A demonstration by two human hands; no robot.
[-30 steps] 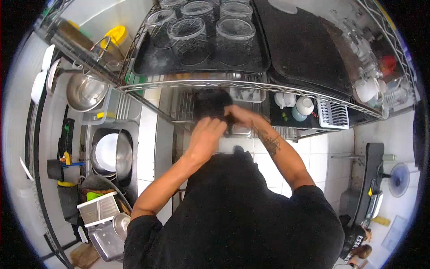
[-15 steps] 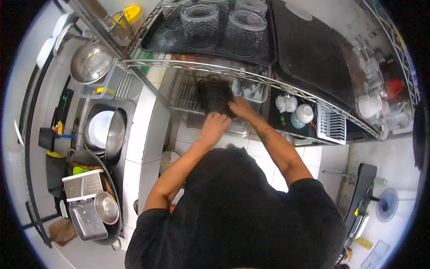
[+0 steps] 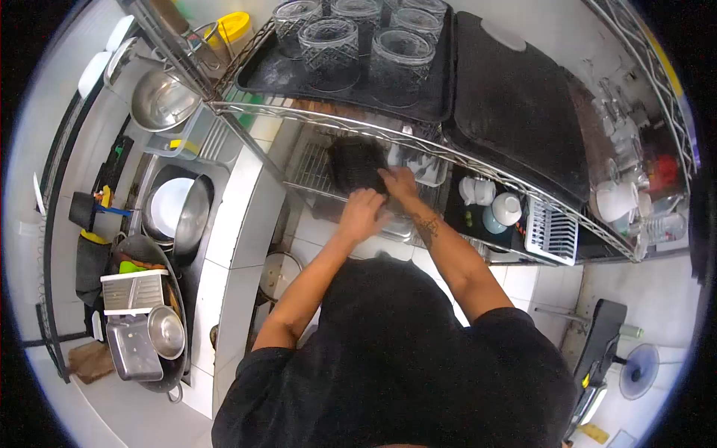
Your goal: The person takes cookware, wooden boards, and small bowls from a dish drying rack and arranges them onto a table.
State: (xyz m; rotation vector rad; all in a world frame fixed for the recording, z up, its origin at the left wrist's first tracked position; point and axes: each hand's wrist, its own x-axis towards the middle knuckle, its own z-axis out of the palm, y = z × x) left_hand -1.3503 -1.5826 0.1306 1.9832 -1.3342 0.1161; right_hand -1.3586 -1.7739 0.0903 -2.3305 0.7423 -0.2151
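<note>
A dark rectangular piece with a textured surface, which looks like a black mesh basket (image 3: 353,166), sits on the lower wire shelf (image 3: 308,166), under the upper shelf's edge. My left hand (image 3: 362,214) has its fingers curled over the near edge of the basket; its thumb side is blurred. At the basket's right side, my right hand (image 3: 399,181) grips the edge with bent fingers. Just right of that hand stands a white cutlery tray (image 3: 432,173) with utensils inside.
Overhead, the upper rack carries a black tray (image 3: 261,78) of glass jars (image 3: 328,54) and dark boards (image 3: 519,104). White cups (image 3: 478,191) and a slotted white rack (image 3: 551,228) stand lower right. Left is a sink with a metal pan (image 3: 193,216), a white bowl (image 3: 171,205) and piled cookware.
The basket has settled lower and flatter on the shelf, and both hands stay at its edges. My head view has shifted slightly.
</note>
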